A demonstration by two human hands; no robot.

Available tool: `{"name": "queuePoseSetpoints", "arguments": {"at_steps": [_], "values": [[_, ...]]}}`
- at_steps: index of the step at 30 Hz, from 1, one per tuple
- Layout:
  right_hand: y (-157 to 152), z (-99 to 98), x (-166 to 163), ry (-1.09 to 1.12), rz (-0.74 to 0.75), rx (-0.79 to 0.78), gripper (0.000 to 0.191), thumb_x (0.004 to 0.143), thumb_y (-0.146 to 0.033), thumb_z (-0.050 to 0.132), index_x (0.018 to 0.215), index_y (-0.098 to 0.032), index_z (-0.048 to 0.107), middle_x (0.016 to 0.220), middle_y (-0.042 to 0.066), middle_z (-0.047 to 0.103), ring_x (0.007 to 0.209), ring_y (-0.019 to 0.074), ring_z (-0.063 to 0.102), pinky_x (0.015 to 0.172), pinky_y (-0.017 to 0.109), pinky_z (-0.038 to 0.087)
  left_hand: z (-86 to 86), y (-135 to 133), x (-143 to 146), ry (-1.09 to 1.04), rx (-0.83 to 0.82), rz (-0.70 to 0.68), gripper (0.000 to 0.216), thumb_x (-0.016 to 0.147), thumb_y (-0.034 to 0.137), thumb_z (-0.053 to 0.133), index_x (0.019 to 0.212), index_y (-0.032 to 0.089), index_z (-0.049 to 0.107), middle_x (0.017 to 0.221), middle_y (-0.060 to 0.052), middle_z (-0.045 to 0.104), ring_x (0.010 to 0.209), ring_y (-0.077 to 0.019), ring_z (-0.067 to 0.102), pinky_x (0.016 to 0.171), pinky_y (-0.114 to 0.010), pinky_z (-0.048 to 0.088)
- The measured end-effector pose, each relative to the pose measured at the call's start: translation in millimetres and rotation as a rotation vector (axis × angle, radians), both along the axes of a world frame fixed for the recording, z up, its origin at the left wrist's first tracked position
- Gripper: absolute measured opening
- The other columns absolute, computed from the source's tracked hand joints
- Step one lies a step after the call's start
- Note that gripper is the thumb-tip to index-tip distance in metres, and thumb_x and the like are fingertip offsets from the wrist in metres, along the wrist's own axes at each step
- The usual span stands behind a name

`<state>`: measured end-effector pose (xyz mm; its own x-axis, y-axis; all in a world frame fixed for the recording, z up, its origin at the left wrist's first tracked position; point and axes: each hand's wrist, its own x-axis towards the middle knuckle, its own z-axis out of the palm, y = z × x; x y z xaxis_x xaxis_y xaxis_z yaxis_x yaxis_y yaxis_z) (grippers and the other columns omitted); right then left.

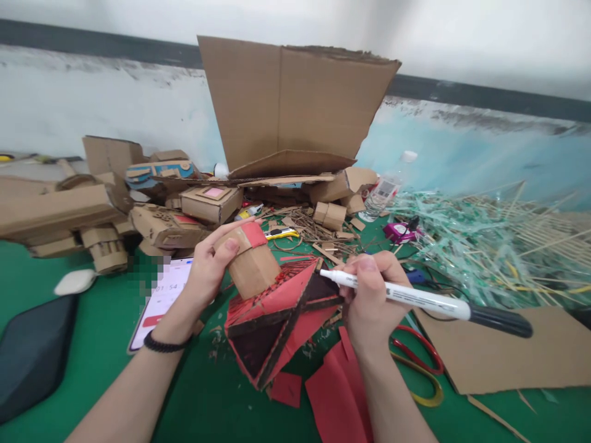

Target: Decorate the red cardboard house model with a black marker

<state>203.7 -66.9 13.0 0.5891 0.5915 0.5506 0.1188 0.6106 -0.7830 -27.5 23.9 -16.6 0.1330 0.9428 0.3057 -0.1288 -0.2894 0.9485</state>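
Note:
My left hand (pixel 215 261) is closed round a cardboard cylinder (pixel 253 267) with a red band at its top. The cylinder rises from a faceted cardboard model (pixel 281 326) covered with red paper, dark panels and black lines along its edges. My right hand (pixel 376 295) grips a white marker (pixel 420 299), its black cap pushed on the back end. The marker's tip is at the upper right edge of the model, by a dark panel; I cannot tell whether it touches. Below the model lie red paper pieces (pixel 339 387).
Scissors (pixel 418 369) and a cardboard sheet (pixel 512 351) lie at right. Behind are a yellow cutter (pixel 284 233), scraps, a bottle (pixel 383 191) and a large box (pixel 295 104). Sticks and plastic wrap (pixel 484 246) are heaped far right. A phone (pixel 161 301) and cardboard models (pixel 64 212) occupy the left.

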Motion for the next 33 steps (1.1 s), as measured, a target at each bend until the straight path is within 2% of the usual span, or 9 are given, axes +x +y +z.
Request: {"name": "queuePoseSetpoints", "arguments": {"at_steps": [4, 10, 15, 20, 25, 30, 33], "values": [[-1.2, 2.4, -1.2, 0.002, -0.113, -0.090, 0.036, 0.103, -0.046, 0.073, 0.076, -0.024, 0.062, 0.055, -0.006, 0.065, 0.040, 0.0119, 0.056, 0.039, 0.024, 0.041, 1.9, -0.8, 1.1, -0.010, 0.000, -0.023, 0.060, 0.095, 0.065, 0.078, 0.138, 0.023, 0.079, 0.147, -0.014, 0.077, 0.135, -0.0373, 0.073, 0.107, -0.040, 0.062], [0.5, 0.3, 1.4, -0.002, 0.043, 0.035, 0.038, 0.102, -0.038, 0.074, 0.070, -0.024, 0.058, 0.051, -0.008, 0.057, 0.037, 0.0112, 0.051, 0.038, 0.024, 0.041, 5.0, -2.4, 3.5, -0.001, -0.012, -0.004, 0.064, 0.093, 0.068, 0.078, 0.136, 0.021, 0.080, 0.146, -0.014, 0.078, 0.134, -0.0384, 0.073, 0.104, -0.040, 0.063], [-0.4, 1.5, -0.5, 0.011, -0.079, -0.064, 0.034, 0.103, -0.042, 0.072, 0.076, -0.024, 0.062, 0.059, -0.006, 0.065, 0.041, 0.0108, 0.054, 0.040, 0.023, 0.042, 5.6, -2.7, 4.0, 0.001, -0.015, 0.005, 0.063, 0.092, 0.068, 0.079, 0.136, 0.023, 0.081, 0.144, -0.013, 0.079, 0.134, -0.0387, 0.073, 0.106, -0.042, 0.062], [1.1, 1.4, 0.7, -0.005, 0.022, 0.001, 0.039, 0.100, -0.041, 0.072, 0.069, -0.025, 0.056, 0.048, -0.009, 0.051, 0.039, 0.0127, 0.051, 0.040, 0.025, 0.043, 3.3, -1.6, 2.9, -0.009, -0.018, 0.014, 0.064, 0.093, 0.068, 0.078, 0.137, 0.023, 0.080, 0.143, -0.013, 0.079, 0.134, -0.0395, 0.073, 0.106, -0.044, 0.063], [2.6, 2.0, 1.1, -0.002, -0.075, -0.040, 0.034, 0.102, -0.040, 0.072, 0.074, -0.024, 0.062, 0.058, -0.006, 0.062, 0.041, 0.0114, 0.053, 0.039, 0.024, 0.041, -0.8, 0.5, 0.6, -0.010, -0.003, 0.003, 0.059, 0.096, 0.064, 0.077, 0.139, 0.024, 0.080, 0.145, -0.011, 0.079, 0.133, -0.0370, 0.074, 0.105, -0.040, 0.063], [2.9, 1.8, 2.2, 0.007, 0.017, 0.004, 0.039, 0.098, -0.040, 0.073, 0.068, -0.025, 0.055, 0.052, -0.008, 0.051, 0.041, 0.0114, 0.044, 0.041, 0.025, 0.042, -0.3, 0.8, 1.0, 0.005, -0.017, 0.033, 0.064, 0.092, 0.068, 0.078, 0.135, 0.021, 0.080, 0.144, -0.013, 0.079, 0.133, -0.0386, 0.074, 0.104, -0.041, 0.064], [1.2, 2.0, 1.9, 0.001, -0.033, -0.030, 0.037, 0.099, -0.042, 0.072, 0.070, -0.025, 0.057, 0.055, -0.007, 0.054, 0.044, 0.0121, 0.047, 0.041, 0.025, 0.040, 1.3, -0.1, 2.1, 0.002, -0.023, 0.036, 0.064, 0.092, 0.070, 0.079, 0.133, 0.021, 0.081, 0.143, -0.014, 0.079, 0.133, -0.0386, 0.074, 0.105, -0.042, 0.064]]}}
